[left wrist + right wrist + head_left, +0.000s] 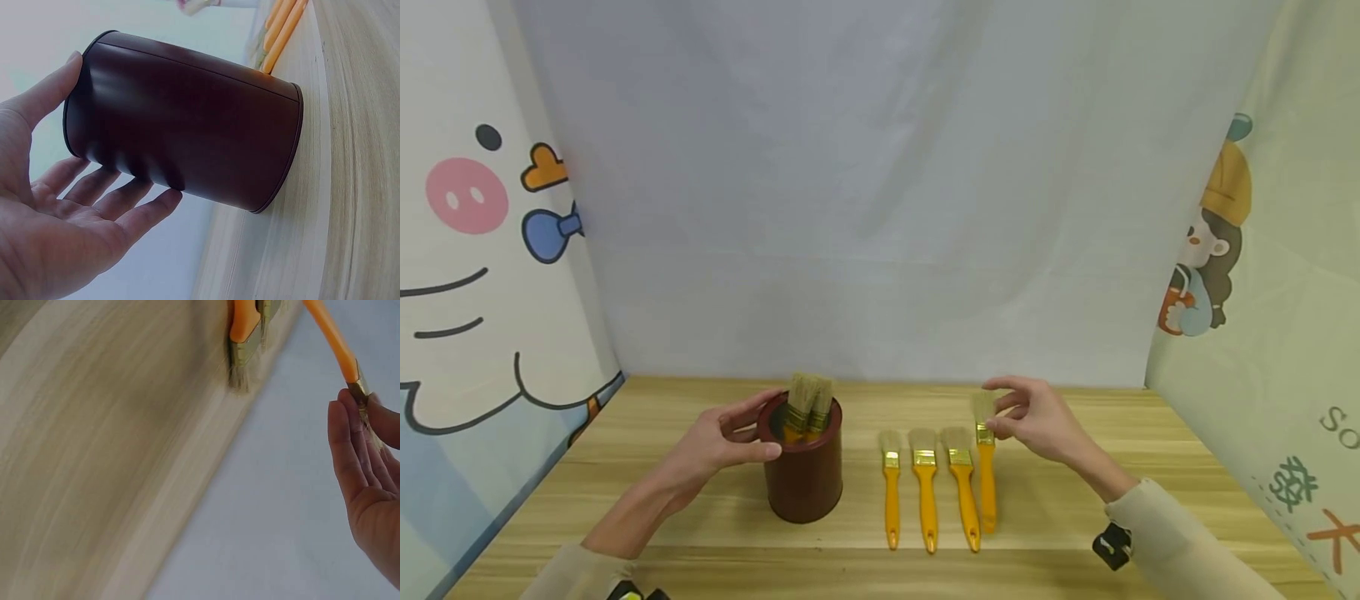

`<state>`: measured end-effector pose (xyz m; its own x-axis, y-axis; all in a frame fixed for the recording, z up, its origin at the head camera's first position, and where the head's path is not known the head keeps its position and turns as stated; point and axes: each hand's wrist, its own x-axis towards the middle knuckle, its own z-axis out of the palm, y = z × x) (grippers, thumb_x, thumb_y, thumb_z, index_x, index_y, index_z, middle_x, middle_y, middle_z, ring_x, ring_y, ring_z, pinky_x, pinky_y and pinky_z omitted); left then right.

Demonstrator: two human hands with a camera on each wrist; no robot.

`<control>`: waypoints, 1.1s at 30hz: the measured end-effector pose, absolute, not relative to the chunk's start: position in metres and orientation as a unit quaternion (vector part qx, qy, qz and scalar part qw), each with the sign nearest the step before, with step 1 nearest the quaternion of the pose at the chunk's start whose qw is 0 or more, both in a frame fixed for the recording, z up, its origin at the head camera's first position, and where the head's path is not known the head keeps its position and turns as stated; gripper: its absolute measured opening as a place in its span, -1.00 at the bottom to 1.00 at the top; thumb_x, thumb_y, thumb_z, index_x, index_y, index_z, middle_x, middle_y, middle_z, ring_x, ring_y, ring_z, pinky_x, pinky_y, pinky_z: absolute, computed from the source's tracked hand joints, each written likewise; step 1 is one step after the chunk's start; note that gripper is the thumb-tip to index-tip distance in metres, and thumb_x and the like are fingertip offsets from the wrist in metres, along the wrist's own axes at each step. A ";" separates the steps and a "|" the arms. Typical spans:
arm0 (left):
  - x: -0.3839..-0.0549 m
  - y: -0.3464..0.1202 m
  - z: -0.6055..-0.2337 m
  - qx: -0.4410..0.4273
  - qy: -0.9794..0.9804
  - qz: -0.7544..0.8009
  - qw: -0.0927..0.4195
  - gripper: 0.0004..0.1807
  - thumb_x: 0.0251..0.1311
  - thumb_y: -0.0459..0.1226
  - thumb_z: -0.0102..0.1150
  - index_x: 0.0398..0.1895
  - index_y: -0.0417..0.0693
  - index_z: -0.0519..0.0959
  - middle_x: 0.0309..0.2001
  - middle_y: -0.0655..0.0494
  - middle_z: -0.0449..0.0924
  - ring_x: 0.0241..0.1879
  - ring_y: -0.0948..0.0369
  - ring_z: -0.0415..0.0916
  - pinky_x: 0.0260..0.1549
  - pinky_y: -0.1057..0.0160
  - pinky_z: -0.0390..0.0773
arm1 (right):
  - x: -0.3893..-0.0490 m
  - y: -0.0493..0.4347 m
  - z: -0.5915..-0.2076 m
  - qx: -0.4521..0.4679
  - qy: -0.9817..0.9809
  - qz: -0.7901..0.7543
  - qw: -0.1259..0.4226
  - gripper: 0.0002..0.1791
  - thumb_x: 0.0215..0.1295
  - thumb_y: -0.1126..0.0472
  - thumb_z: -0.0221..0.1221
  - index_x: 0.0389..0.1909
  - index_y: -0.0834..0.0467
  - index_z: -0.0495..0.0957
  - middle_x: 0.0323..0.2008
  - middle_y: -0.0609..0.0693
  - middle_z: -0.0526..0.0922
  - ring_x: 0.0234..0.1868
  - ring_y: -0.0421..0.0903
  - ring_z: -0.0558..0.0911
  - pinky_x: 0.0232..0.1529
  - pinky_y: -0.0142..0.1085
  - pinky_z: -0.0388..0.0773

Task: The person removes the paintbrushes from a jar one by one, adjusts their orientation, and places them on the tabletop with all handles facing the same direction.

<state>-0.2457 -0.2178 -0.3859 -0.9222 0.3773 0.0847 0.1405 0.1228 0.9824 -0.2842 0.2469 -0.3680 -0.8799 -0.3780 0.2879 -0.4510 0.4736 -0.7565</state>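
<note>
A dark brown pen-holder-like cup stands upright on the table, with two paintbrushes in it, bristles up. My left hand holds the cup near the top; in the left wrist view the thumb is at the rim and the fingers touch the side. My right hand pinches a paintbrush with a yellow-orange handle by its metal band and bristles. In the right wrist view, that brush is raised off the tabletop at the bristle end.
Three more paintbrushes lie side by side between the cup and the right hand: a narrow one, a wider one and another wide one. Behind the wooden table hangs a pale cloth, with printed cloths at both sides.
</note>
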 end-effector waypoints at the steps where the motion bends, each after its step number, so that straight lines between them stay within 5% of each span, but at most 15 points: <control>1: -0.245 -0.218 -0.385 0.177 0.743 0.639 0.093 -0.10 0.32 -0.28 0.44 0.67 -0.09 0.22 0.58 -0.19 0.21 0.51 -0.27 0.19 0.25 0.03 0.54 | -0.285 0.250 -0.370 0.237 -0.856 0.459 0.033 -0.46 0.35 0.45 0.37 0.32 0.43 0.51 -0.08 0.32 0.72 -0.27 0.05 0.81 -0.23 -0.08 0.77; 15: -0.244 -0.219 -0.385 0.181 0.741 0.640 0.090 -0.10 0.31 -0.29 0.44 0.67 -0.10 0.22 0.59 -0.21 0.20 0.50 -0.29 0.19 0.26 0.01 0.54 | -0.297 0.275 -0.393 0.200 -0.834 0.512 -0.055 -0.39 0.32 0.51 0.36 0.34 0.55 0.41 -0.20 0.26 0.73 -0.26 0.17 0.78 -0.21 0.11 0.75; 21: -0.243 -0.218 -0.384 0.180 0.742 0.639 0.091 -0.11 0.32 -0.28 0.44 0.66 -0.10 0.23 0.59 -0.21 0.18 0.51 -0.30 0.17 0.28 -0.02 0.52 | -0.303 0.279 -0.402 0.204 -0.847 0.486 -0.070 -0.42 0.35 0.44 0.37 0.33 0.52 0.44 -0.18 0.23 0.76 -0.23 0.21 0.75 -0.30 -0.06 0.73; 25: -0.244 -0.218 -0.385 0.177 0.743 0.639 0.093 -0.11 0.32 -0.28 0.44 0.66 -0.09 0.23 0.59 -0.19 0.18 0.51 -0.28 0.18 0.27 -0.01 0.53 | -0.307 0.278 -0.407 0.199 -0.856 0.471 -0.073 -0.44 0.32 0.41 0.40 0.29 0.50 0.48 -0.21 0.18 0.78 -0.25 0.07 0.73 -0.35 -0.19 0.62; 33: -0.245 -0.218 -0.387 0.172 0.747 0.635 0.093 -0.11 0.31 -0.27 0.45 0.66 -0.06 0.25 0.59 -0.18 0.20 0.51 -0.27 0.19 0.27 -0.01 0.53 | -0.314 0.278 -0.416 0.200 -0.856 0.469 -0.083 -0.46 0.28 0.46 0.39 0.24 0.56 0.48 -0.22 0.22 0.77 -0.23 0.00 0.74 -0.28 -0.20 0.66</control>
<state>-0.2454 -0.2180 -0.3867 -0.9239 0.3742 0.0800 0.1391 0.1336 0.9812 -0.3138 0.2781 -0.4163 -0.9064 -0.4198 0.0463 -0.2648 0.4793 -0.8367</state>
